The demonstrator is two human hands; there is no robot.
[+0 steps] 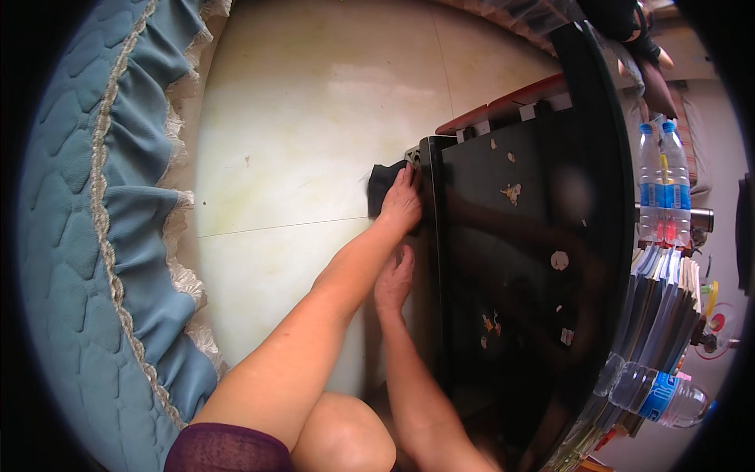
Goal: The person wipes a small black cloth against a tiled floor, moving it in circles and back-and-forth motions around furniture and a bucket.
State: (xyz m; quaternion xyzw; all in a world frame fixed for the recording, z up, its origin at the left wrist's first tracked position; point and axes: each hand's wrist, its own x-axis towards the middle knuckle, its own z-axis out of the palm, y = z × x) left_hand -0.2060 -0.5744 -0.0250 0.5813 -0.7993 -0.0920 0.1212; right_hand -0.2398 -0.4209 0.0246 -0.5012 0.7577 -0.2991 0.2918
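My left hand point(403, 201) reaches down to the floor beside the black cabinet point(519, 259). Its fingers are pressed together over a black, cloth-like piece point(384, 187) lying on the floor. The fingertips touch or nearly touch a small grey part point(413, 156) at the cabinet's corner; which, I cannot tell. Nearer to me, my right hand point(393, 282) is beside the cabinet's lower edge, fingers loosely bent and a little apart, with nothing visible in them. Part of that hand is turned away from view.
A blue quilted bed cover point(79, 236) with lace-edged ruffles runs along the left. Reddish-brown panels point(503, 106) stick out behind the cabinet. Plastic bottles point(664, 181) and a row of books point(661, 299) stand on top, with another bottle point(661, 396) nearer me. Pale tiles point(299, 141) cover the floor.
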